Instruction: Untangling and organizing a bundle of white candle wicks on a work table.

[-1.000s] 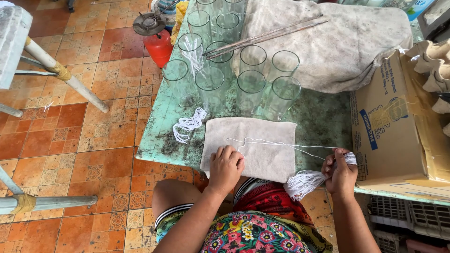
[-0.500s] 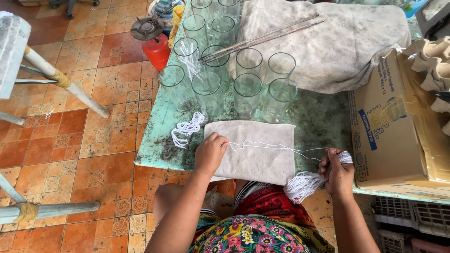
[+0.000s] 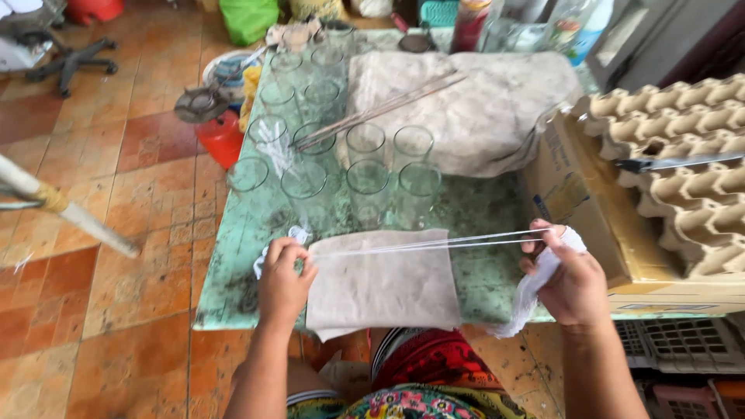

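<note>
A green worktop (image 3: 481,271) is covered in part by a grey cloth (image 3: 380,283). Above the cloth, white string (image 3: 419,243) is stretched taut between the left hand (image 3: 283,279) and right hand (image 3: 570,275), fingers clamped on it.

Our left hand (image 3: 284,279) sits low and to the left, back of the hand turned up toward us, fingers curled inward with the thumb pressed against the forefinger in a tight pinch. Its wrist is straight, and the bare forearm runs down and slightly left to the bottom edge of view. Our right hand (image 3: 569,278) is held well apart on the right at about the same height, fist closed, knuckles up, thumb folded over the top of the curled fingers. That forearm, also bare, angles down and right. Both arms reach forward from our lap, elbows out of view.
</note>
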